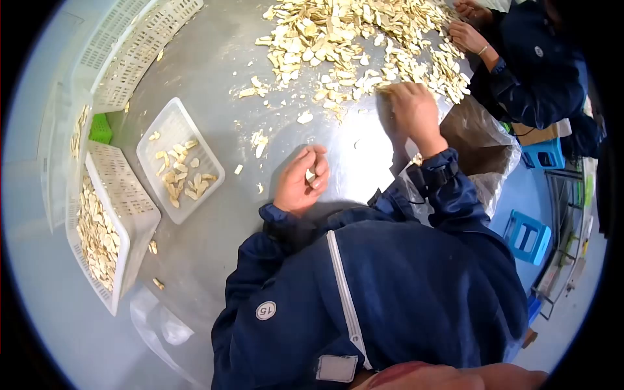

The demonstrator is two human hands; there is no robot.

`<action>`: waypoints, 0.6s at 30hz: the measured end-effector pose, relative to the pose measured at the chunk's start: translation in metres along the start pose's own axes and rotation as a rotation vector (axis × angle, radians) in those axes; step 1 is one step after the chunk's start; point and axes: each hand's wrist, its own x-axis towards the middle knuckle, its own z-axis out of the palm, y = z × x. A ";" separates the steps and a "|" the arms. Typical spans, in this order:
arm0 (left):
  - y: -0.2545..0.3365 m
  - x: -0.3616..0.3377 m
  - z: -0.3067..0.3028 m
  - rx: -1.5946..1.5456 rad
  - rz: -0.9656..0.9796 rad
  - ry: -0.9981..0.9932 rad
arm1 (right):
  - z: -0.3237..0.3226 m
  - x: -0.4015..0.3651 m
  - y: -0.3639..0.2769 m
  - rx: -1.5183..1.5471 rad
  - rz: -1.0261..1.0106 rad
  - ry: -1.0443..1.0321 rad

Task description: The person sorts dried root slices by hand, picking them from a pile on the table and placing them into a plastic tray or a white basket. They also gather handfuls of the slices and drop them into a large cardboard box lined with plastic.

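A large heap of pale yellow dried slices [325,39] spreads over the metal table [214,71]. My right hand [416,116] reaches to the near edge of the heap, its fingers bent down together over slices; what lies under the fingertips is hidden. Closer to my body, my left hand [301,181] is curled closed, palm partly up, around a small pale slice [310,175]. To its left is a shallow white plastic tray [213,162] with several slices inside. Small loose pieces [259,143] lie between the tray and the heap.
White perforated baskets [123,179] line the left edge, one holding many slices. A bag-lined container [487,146] stands at the right by the table edge. Another person's hands [465,36] work at the heap's far right. Blue stools [528,237] stand on the floor.
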 end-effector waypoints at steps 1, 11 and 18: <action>0.000 0.001 0.000 0.000 -0.001 -0.001 | -0.007 0.002 0.006 -0.081 0.036 0.057; 0.000 0.000 0.004 0.006 -0.010 0.017 | 0.048 0.017 -0.079 0.124 -0.333 -0.073; 0.000 0.002 0.009 0.030 0.000 0.002 | 0.024 -0.006 0.020 -0.043 -0.005 -0.019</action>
